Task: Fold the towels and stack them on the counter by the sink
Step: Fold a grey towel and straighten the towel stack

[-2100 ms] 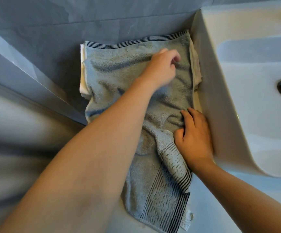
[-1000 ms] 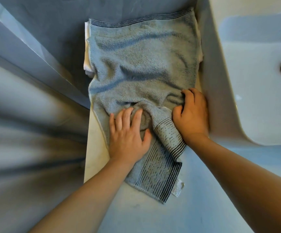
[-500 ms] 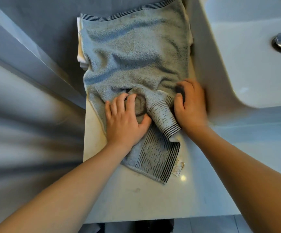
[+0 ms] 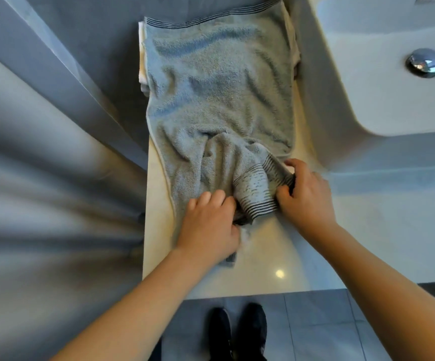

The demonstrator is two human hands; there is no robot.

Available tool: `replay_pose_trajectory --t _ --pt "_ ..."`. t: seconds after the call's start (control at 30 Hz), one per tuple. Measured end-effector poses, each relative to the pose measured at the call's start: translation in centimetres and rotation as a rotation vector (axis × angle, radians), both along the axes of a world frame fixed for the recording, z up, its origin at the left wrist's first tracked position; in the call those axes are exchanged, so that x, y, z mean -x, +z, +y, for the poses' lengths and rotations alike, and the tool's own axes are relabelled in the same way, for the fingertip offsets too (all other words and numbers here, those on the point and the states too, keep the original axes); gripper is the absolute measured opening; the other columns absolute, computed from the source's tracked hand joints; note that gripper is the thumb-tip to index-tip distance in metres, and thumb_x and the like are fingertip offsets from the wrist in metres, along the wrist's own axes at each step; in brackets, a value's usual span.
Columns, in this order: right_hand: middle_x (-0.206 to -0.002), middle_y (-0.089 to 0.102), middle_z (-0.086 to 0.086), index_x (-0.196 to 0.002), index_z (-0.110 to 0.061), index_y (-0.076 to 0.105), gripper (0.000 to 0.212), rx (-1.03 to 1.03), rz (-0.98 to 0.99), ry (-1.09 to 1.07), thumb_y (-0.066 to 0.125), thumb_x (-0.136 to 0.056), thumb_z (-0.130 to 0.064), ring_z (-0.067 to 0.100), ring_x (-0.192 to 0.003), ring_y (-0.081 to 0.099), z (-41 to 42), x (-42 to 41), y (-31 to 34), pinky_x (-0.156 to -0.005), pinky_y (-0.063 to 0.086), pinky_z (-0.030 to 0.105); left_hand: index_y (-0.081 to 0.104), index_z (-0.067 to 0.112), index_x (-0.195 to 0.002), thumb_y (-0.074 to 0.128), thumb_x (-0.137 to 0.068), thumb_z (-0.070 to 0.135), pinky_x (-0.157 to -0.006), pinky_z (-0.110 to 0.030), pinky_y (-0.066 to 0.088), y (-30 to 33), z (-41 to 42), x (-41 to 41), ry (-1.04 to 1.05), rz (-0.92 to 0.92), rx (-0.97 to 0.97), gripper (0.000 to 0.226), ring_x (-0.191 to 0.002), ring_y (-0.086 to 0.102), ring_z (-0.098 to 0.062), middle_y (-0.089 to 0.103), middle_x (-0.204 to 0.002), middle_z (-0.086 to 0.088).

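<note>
Fingers of the right hand are curled tight and pinch the striped end of the blue-grey towel. That hand is at about 4 o'clock from the middle of the view. The left hand is at about 6 o'clock, just beside the right one. Its fingers are bent down onto the towel's near edge, and they seem to hold the cloth, with a bit of towel poking out under the palm.

The towel lies spread out on the counter, from the middle up to 12 o'clock. Its far part is mostly flat with some wrinkles. Its near part is bunched up between the two hands. A dark striped band runs along the far edge too.

A white towel peeks out from under the blue-grey one at 11 o'clock and again at 1 o'clock.

The white sink is at 2 o'clock, right next to the towel. Its shiny drain plug sits in the bowl.

At 6 o'clock, low down, two black shoes stand on the grey tile floor.
</note>
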State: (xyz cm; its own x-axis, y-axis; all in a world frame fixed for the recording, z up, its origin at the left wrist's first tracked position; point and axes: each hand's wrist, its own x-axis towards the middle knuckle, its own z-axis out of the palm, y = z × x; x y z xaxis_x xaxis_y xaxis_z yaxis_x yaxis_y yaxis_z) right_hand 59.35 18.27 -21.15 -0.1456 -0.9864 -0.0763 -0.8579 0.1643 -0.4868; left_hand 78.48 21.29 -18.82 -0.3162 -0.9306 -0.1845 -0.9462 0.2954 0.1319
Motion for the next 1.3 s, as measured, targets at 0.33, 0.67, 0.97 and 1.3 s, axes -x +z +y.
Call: replay_pose_trajectory --t 0.33,0.67,0.97,1.3 --pt "-0.069 0.05 0.013 -0.075 0.001 0.058 0.012 -0.656 -0.434 -0.05 0.05 -0.083 -0.002 0.024 -0.066 0.045 3.2 2.5 5.5 -0.06 0.034 0.029 0.045 0.025 -0.079 0.042 -0.088 0.007 -0.083 -0.037 0.03 5.0 0.3 -3.4 0.095 -0.026 -0.866 0.02 -0.099 0.042 -0.025 0.039 -0.099 -0.004" --pt "-0.075 0.062 0.012 -0.084 -0.003 0.056 0.03 -1.03 0.034 0.008 0.044 -0.095 -0.029 0.023 -0.063 0.056 5.5 3.9 8.9 -0.059 0.043 0.026 0.06 0.018 -0.106 0.047 -0.093 0.019 -0.087 -0.039 0.048 5.6 -0.4 -2.4 -0.01 0.103 -0.521 0.018 -0.102 0.053 -0.02 0.055 -0.111 0.001" --pt "-0.142 0.039 0.01 -0.137 -0.016 0.042 0.049 -0.083 0.436 0.251 0.039 -0.094 -0.04 0.032 -0.128 0.038 3.8 -1.0 2.1 -0.102 0.032 0.044 -0.017 0.041 -0.152 0.015 -0.091 0.076 -0.108 -0.073 -0.013 -0.9 -0.2 -1.9 -0.092 -0.094 -0.261 0.077 -0.147 -0.026 -0.023 -0.024 -0.161 0.007" --pt "-0.16 0.018 0.008 -0.151 -0.019 0.029 0.065 0.049 0.275 0.415 0.025 -0.094 -0.049 0.029 -0.147 0.013 -6.2 -2.9 0.9 -0.119 0.005 0.046 0.002 0.037 -0.156 0.017 -0.1 0.057 -0.115 -0.066 -0.008 -2.2 -11.6 -4.4 0.24 0.06 0.028 0.062 -0.152 -0.005 -0.021 0.002 -0.166 0.006"
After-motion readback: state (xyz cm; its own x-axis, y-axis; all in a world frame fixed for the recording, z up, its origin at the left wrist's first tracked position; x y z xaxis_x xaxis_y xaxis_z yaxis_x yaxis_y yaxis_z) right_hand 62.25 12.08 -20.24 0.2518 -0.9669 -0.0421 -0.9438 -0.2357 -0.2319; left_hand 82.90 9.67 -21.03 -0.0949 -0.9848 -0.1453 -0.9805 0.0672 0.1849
